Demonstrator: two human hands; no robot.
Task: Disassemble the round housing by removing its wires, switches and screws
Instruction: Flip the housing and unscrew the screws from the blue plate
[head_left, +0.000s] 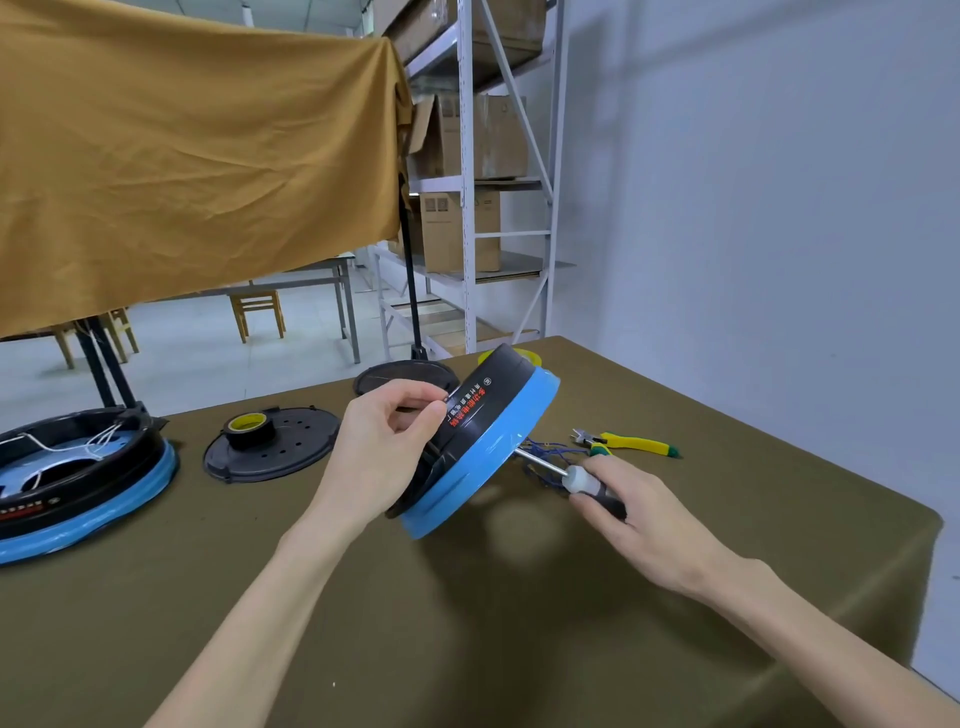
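Olive cloth is covering the table (519, 623). My left hand (384, 447) is gripping the black-and-blue housing (488, 441) by its rim, holding it tilted on edge at centre. My right hand (628, 519) is closing round the screwdriver (571, 475), its shaft entering the housing's open side. Blue wires (545, 454) and pliers (631, 443) are lying just behind.

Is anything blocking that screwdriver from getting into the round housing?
Nothing visible does. The right hand holds the screwdriver, and its shaft already runs behind the blue rim of the tilted housing, which the left hand grips. Loose wires lie beside the shaft.
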